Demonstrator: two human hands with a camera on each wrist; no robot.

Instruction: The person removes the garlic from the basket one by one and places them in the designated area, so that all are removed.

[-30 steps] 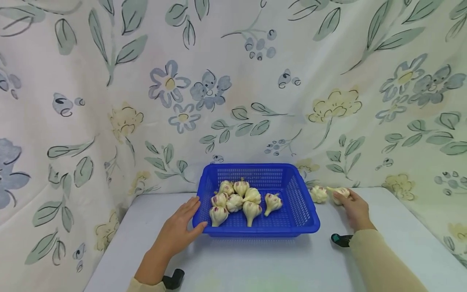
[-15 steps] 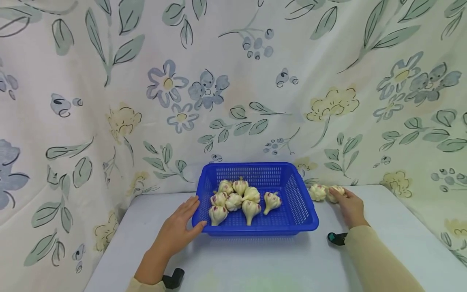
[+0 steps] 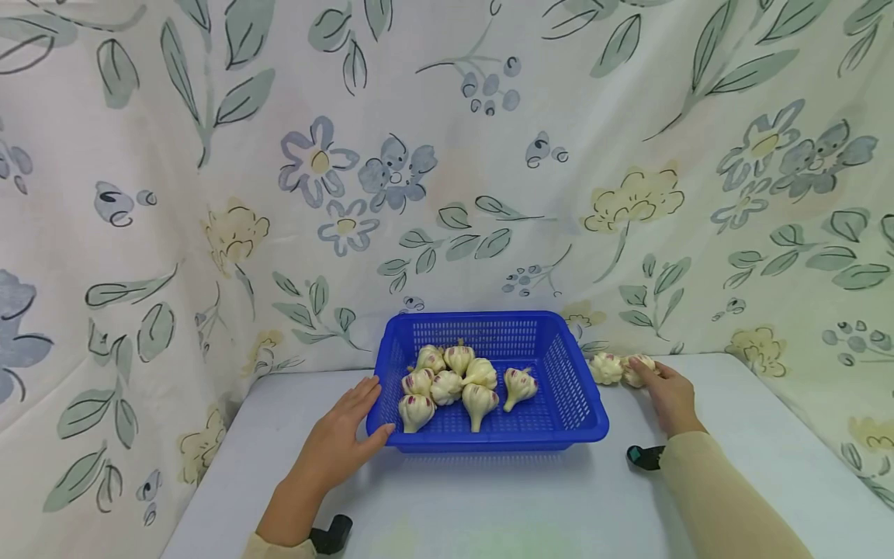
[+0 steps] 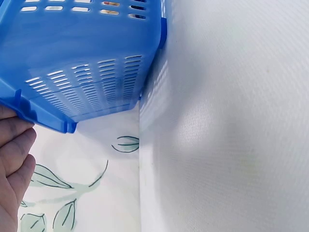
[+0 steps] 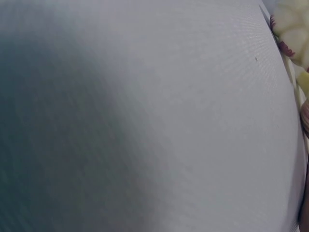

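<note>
A blue plastic basket (image 3: pixel 482 439) stands on the white table with several garlic bulbs (image 3: pixel 447 387) inside, mostly toward its left. My left hand (image 3: pixel 334 441) rests along the basket's left rim, fingers extended and thumb at the front corner. In the left wrist view its fingers (image 4: pixel 13 150) touch the rim of the slotted basket wall (image 4: pixel 72 38). Right of the basket, my right hand (image 3: pixel 672 400) holds a garlic bulb (image 3: pixel 632 376) by its right side, down at the table. Another garlic bulb (image 3: pixel 605 369) lies between it and the basket. The right wrist view catches only part of a bulb (image 5: pixel 292 34) at its edge.
Behind the table (image 3: pixel 433 505) hangs a floral cloth (image 3: pixel 489 171), close to the back of the basket. Dark wrist-worn devices show at the left wrist (image 3: pixel 332 534) and the right wrist (image 3: pixel 644 458).
My right hand has shifted slightly left with the garlic bulb, bringing it up beside the other loose bulb. The bulb's stem no longer shows. My left hand stays on the basket.
</note>
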